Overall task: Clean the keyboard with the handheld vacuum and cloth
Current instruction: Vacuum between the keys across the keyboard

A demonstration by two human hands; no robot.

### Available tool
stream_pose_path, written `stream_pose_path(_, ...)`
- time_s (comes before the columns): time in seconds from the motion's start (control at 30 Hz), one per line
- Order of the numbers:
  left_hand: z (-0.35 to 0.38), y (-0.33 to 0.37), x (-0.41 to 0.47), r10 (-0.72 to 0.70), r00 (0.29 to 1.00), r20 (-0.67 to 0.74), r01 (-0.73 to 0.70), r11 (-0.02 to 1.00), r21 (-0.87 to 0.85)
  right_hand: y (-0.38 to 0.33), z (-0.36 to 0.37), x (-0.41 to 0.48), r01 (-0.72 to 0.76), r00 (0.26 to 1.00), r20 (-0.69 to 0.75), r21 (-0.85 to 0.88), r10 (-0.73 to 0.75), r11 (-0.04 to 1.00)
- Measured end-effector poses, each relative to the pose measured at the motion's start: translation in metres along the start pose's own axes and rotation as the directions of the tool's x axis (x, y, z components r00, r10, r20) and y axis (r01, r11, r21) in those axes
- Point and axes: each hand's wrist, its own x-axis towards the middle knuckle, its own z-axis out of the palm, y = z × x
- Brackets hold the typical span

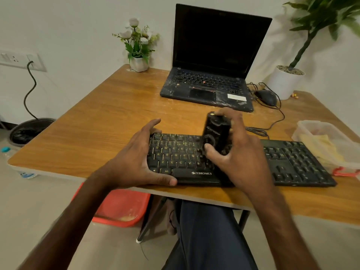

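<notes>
My right hand (239,145) is wrapped round the handheld vacuum (215,131), thumb across its front face and fingers curled behind; it is a full, closed hold. The black body stands nearly upright over the middle of the keyboard (288,164), lower end down among the letter keys; whether the nozzle touches the keycaps I cannot tell, since my own thumb and palm hide it. My left hand (136,152) is spread wide over the keyboard's left end, thumb lying on the near edge and fingers reaching toward the far edge; it grips nothing, it only steadies the board.

I judge this to be the vacuuming pass, with the number pad on the keyboard's right end yet to do. To do it well I would keep the nozzle low and square to the key rows, draw it slowly along each gap rather than across the caps, and keep my left hand pressing so the board cannot skate on the table (97,123); I should also mind the cable running off behind the keyboard.

The yellow cloth (323,151) waits just right of the keyboard, seemingly inside the clear plastic container (329,127); wiping comes after, I think. The laptop (214,55) sits well behind the keyboard.
</notes>
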Motion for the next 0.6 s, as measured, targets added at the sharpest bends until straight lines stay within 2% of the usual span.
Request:
stream_pose_path(0.1, 0.0, 0.0, -0.001, 0.01, 1.0, -0.001, -0.01, 1.0, -0.012, -0.022, 0.019, -0.006, 0.12, 0.992, -0.017, -0.085, -0.122, 0.989)
stream_pose_path(0.17, 0.0, -0.001, -0.001, 0.01, 1.0, -0.004, -0.01, 1.0, -0.018, -0.024, 0.023, -0.009, 0.153, 0.988, -0.008, -0.08, -0.154, 0.985)
stream_pose_path(0.27, -0.001, -0.002, -0.001, 0.008, 1.0, 0.004, -0.008, 0.999, -0.041, -0.007, 0.008, -0.011, 0.004, 1.0, -0.018, -0.005, -0.004, 1.0)
stream_pose_path(0.37, -0.002, -0.003, -0.001, 0.022, 0.999, 0.025, -0.021, 0.999, -0.05, 0.007, -0.007, -0.012, -0.14, 0.984, -0.102, 0.038, 0.143, 0.989)
stream_pose_path(0.43, -0.004, -0.003, 0.0, 0.023, 0.999, 0.043, -0.021, 0.998, -0.062, -0.001, -0.001, -0.012, -0.159, 0.982, -0.078, 0.166, 0.174, 0.973)
stream_pose_path(0.5, -0.005, -0.003, -0.001, 0.017, 0.998, 0.058, -0.012, 0.997, -0.082, -0.013, 0.009, -0.015, -0.142, 0.989, 0.011, 0.287, 0.145, 0.947)
stream_pose_path(0.6, -0.006, -0.005, -0.002, 0.013, 0.997, 0.071, -0.006, 0.995, -0.1, -0.008, 0.01, -0.012, -0.131, 0.991, 0.024, 0.281, 0.129, 0.951)
